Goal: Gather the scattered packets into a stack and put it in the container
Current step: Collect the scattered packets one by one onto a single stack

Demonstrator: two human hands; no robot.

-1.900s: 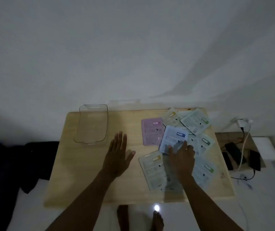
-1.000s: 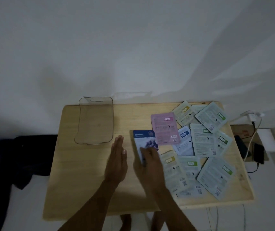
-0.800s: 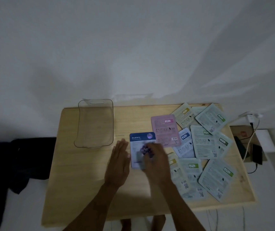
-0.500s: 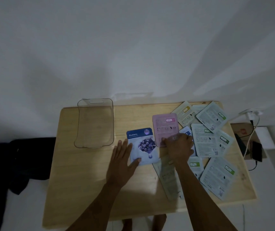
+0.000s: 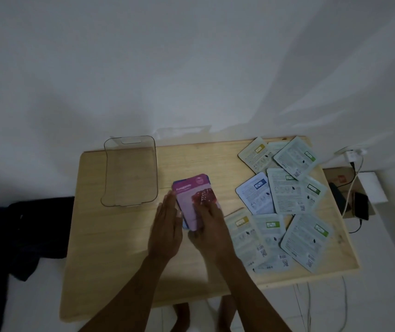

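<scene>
Clear container (image 5: 129, 171) just beside pink packet (image 5: 193, 200)

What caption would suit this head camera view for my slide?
Both hands, left and right, square a pink packet onto a blue one, beside a clear container.

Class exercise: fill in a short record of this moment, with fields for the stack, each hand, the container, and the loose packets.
stack: pink packet face up on a blue packet, mid-table
left hand: flat against the stack's left edge
right hand: resting on the pink packet
container: clear, empty, back left of the table
loose packets: overlapping, on the right side
</scene>
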